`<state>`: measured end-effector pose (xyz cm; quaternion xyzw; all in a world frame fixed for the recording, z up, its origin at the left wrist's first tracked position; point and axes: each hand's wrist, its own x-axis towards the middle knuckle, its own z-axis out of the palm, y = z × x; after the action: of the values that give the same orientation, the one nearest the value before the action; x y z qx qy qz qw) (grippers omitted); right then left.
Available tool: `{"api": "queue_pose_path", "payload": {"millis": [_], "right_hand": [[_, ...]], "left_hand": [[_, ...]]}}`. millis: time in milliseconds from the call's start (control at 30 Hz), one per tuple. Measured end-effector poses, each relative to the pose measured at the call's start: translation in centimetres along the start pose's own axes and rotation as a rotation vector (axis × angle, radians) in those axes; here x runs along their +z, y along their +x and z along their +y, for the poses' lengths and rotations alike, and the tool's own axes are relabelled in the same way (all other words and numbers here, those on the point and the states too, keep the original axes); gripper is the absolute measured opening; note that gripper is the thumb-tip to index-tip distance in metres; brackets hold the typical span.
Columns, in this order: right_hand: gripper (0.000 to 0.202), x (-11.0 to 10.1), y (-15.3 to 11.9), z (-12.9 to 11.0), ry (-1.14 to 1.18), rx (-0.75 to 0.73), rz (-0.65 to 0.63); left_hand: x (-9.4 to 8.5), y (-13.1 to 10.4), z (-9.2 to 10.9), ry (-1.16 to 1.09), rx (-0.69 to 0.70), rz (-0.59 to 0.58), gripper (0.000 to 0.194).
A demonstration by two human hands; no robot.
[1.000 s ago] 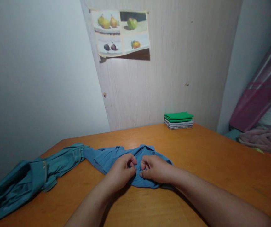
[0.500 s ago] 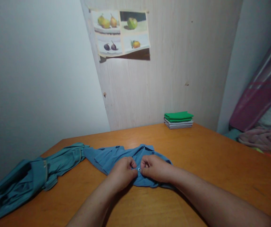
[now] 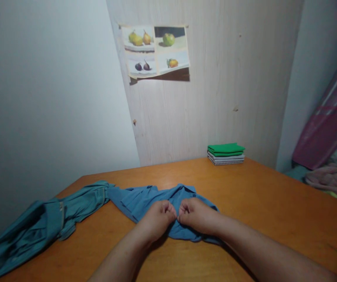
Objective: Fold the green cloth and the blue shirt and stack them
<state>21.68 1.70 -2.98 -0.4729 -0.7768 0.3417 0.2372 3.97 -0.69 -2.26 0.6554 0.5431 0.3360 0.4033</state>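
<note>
A crumpled blue garment (image 3: 145, 197) lies on the table with both hands over its right part. My left hand (image 3: 160, 219) is closed, thumb and fingers pinched on the cloth. Close beside it, my right hand (image 3: 196, 214) is closed in a pinch too, the fingertips of both nearly meeting. Whatever sits between the fingertips is covered by them. From the left end of the blue cloth a teal garment (image 3: 82, 207) stretches to the table's left front, its wide end (image 3: 24, 235) lying partly open; whether the two are joined I cannot tell.
The orange wooden table (image 3: 262, 211) reaches back to the wall. At its far edge sits a folded stack of cloths, green (image 3: 226, 149) on top of checked grey. A fruit picture sheet (image 3: 156, 51) hangs on the wall. Pink plastic (image 3: 324, 137) and bedding (image 3: 330, 180) are at right.
My hands have drawn closer together, and the small pale ring seen between them before is now hidden. The whole view has shifted slightly, with things appearing lower and further right.
</note>
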Motion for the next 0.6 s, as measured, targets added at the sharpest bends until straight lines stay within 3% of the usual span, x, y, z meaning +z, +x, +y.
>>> {"api": "queue_pose_path", "payload": {"millis": [400,600], "right_hand": [[0.013,0.5,0.8,0.2,0.148,0.056,0.040],[0.019,0.3,0.6,-0.2,0.127,0.109,-0.029]], "left_hand": [[0.2,-0.2,0.6,-0.066,0.054,0.011,0.008],[0.3,0.2,-0.2,0.169,0.104,0.009,0.014]]}}
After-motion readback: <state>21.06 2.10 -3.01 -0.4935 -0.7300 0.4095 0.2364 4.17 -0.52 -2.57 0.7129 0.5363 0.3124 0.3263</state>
